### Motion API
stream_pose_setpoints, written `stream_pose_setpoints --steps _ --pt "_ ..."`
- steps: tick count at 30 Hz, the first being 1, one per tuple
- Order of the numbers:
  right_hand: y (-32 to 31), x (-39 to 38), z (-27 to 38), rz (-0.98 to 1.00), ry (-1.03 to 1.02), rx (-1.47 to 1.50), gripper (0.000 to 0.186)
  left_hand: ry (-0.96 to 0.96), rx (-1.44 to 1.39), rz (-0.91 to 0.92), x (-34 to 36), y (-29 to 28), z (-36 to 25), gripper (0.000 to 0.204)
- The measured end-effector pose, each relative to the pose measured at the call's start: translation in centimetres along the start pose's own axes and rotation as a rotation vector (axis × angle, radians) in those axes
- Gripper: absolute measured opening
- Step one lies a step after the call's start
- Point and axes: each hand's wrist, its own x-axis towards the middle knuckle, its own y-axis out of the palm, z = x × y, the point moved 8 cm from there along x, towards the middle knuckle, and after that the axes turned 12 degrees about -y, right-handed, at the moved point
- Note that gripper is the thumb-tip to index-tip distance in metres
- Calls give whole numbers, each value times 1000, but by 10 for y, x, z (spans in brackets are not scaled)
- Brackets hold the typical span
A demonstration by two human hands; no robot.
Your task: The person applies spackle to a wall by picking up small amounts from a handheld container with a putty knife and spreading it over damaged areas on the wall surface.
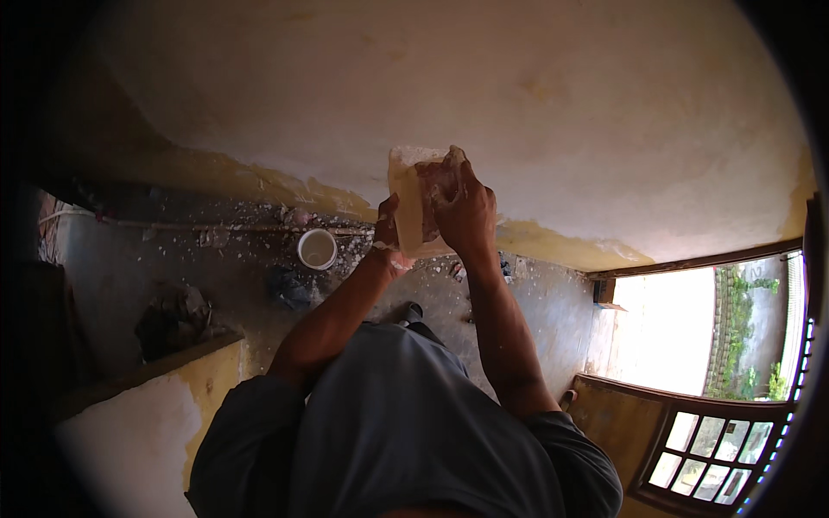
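Note:
Out in front of my chest, against the wall behind it, a pale translucent rectangular plastic piece point(401, 198) with white smears is held upright. My left hand point(389, 233) is closed on its lower left side, with white residue on the wrist. My right hand point(469, 207) is closed at its right side, fingers curled at the top around a darker, smeared part point(432, 207); whether that is a separate tool I cannot make out.
A patchy white and yellow wall point(604, 129) faces me. Below are a white bucket point(316, 249), scattered debris, a long pipe point(173, 225) and a dark crumpled heap point(168, 319). A low wall point(147, 423) stands behind left; a bright doorway point(656, 328) and window point(708, 453) are right.

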Motion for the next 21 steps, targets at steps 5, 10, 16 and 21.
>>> stream_pose_setpoints --steps 5,10,16,21 --pt "-1 2 -13 24 -6 -2 53 33 -42 -58 -4 4 2 76" --pt "-17 1 -18 20 85 -62 45 -19 58 -200 -10 -2 2 79" --pt "-5 -7 -8 -57 -25 4 49 -14 -2 -54 -7 8 1 79" --pt "8 -9 -18 19 47 -5 51 -25 -6 -28 -1 6 6 81"
